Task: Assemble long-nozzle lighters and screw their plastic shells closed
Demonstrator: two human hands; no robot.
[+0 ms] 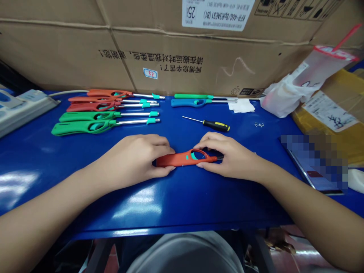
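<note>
An orange long-nosed gas lighter (182, 159) lies across the blue table's middle, its handle end to the left. My left hand (148, 155) is closed around that handle end, thumb at the near side and fingers at the far side. Around the trigger loop and the base of the metal tube, my right hand (218, 153) grips the same lighter; most of the tube is hidden behind this hand. A teal trigger shows inside the loop. Just beyond my hands is a black and yellow screwdriver (217, 125), its tip pointing left.
Orange and green lighters (82, 127) lie in a row at back left, with a blue lighter (187, 102) and a green one right of them. Small screws (259, 124), white paper (241, 105), a phone (309, 170) and a bagged cup (315, 72) are rightward. A cardboard box (159, 45) stands behind.
</note>
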